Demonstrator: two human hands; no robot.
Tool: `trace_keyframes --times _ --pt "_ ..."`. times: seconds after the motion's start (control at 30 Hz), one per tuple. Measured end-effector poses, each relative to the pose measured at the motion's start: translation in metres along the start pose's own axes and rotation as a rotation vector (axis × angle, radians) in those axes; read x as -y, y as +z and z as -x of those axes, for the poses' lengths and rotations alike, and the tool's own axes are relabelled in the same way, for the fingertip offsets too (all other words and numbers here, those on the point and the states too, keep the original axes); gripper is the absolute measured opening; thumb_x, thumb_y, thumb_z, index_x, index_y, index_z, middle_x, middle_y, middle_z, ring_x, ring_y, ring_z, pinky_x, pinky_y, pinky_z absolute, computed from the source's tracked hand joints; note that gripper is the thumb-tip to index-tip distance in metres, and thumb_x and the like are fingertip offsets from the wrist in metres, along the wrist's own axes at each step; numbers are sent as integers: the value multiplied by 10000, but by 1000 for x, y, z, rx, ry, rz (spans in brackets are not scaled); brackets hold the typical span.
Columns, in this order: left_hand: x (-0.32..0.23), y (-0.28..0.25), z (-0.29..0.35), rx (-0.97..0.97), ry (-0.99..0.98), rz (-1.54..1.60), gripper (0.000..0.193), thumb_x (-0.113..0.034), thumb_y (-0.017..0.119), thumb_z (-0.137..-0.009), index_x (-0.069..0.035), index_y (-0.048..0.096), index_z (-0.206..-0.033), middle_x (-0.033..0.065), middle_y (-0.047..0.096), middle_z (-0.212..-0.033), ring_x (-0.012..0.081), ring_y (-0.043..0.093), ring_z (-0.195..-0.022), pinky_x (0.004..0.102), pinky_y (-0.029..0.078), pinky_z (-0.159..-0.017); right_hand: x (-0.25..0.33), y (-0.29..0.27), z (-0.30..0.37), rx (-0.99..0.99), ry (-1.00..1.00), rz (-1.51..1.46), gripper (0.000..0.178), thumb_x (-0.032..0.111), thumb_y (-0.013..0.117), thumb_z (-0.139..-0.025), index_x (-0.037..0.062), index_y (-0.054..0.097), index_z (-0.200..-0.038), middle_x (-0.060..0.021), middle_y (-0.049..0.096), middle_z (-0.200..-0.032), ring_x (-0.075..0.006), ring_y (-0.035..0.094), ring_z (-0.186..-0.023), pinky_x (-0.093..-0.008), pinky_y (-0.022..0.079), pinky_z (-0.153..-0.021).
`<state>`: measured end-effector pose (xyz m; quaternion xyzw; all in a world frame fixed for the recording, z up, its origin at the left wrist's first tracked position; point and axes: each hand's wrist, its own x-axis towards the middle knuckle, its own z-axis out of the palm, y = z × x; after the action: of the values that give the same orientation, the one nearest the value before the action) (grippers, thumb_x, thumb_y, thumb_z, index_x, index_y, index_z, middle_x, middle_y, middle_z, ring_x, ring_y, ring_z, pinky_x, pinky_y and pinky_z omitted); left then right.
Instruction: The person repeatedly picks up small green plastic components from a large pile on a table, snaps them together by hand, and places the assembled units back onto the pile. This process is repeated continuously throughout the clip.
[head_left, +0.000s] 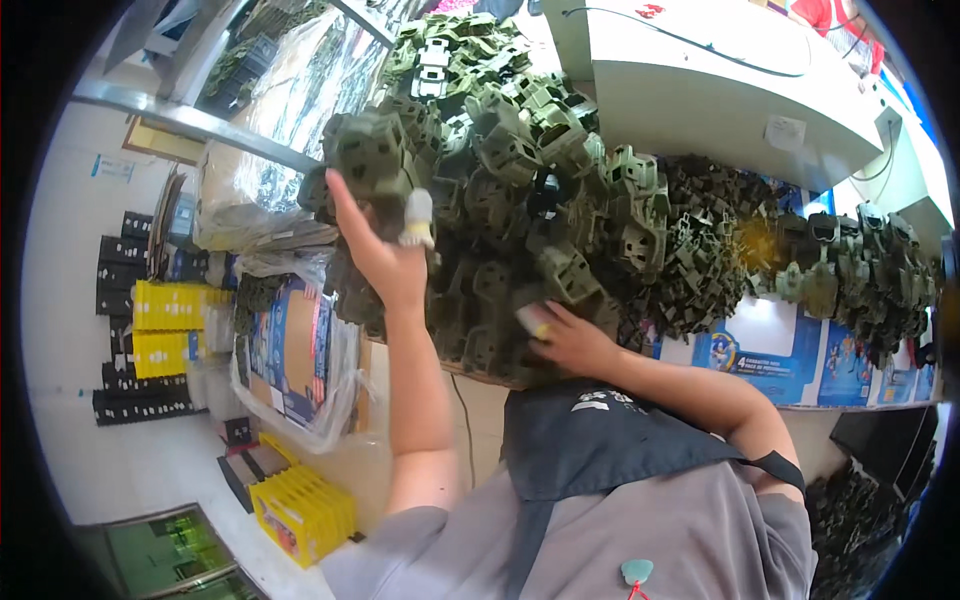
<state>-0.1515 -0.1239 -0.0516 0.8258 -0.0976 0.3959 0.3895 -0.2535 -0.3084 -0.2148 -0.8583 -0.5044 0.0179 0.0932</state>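
Note:
A heap of olive-green moulded plastic parts (510, 140) covers the surface before me. At the heap's left side, my left hand (385, 260) is raised, a long finger and a white-capped digit on either side of a blurred green plastic part (370, 150). Closer to my body, my right hand (580, 345) has its fingers curled in at the heap's near edge, with a white and yellow covering on a fingertip. Just beyond those fingers is another blurred plastic part (568, 275). The right hand's contact with it is partly hidden.
Smaller dark green pieces (705, 260) lie to the right of the heap. A white machine housing (720, 90) stands behind them. On the left are a metal rail (200, 125), a plastic-wrapped carton (290, 350) and yellow packages (305, 510) on the floor.

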Motion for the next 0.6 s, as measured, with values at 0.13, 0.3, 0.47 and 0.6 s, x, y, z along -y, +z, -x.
trace_keyframes --times 0.13,0.3,0.47,0.6 --pt "8 -7 30 98 -324 588 903 -138 682 -778 -168 77 -1448 78 191 -1472 224 280 -1303 348 272 -1021 -8 43 30 -62 99 -84 555 294 658 -640 174 561 -1173 -108 374 -1352 -303 235 -1328 -419 286 -1047" --pt "32 15 59 261 -775 1202 906 -180 702 -759 -208 110 -1443 91 257 -1438 235 318 -1282 388 249 -1054 -2 39 55 -142 205 -412 431 103 657 -648 108 602 -1075 -122 518 -1230 -283 533 -1083 -386 439 -885" --pt "25 33 94 619 -1083 1321 808 -270 698 -764 -181 229 -1415 69 301 -1423 255 388 -1241 419 230 -1067 27 -33 89 -778 824 -635 360 -19 647 -681 79 609 -1025 -102 632 -1023 -254 602 -959 -350 494 -790" --pt "-37 43 93 865 347 500 558 -229 649 -748 -159 452 -1266 41 494 -1289 187 498 -1152 467 163 -1084 16 -102 123 -1106 940 -1705 495 391 513 -887 78 433 -1261 -92 518 -1199 -193 552 -1046 -364 488 -823"
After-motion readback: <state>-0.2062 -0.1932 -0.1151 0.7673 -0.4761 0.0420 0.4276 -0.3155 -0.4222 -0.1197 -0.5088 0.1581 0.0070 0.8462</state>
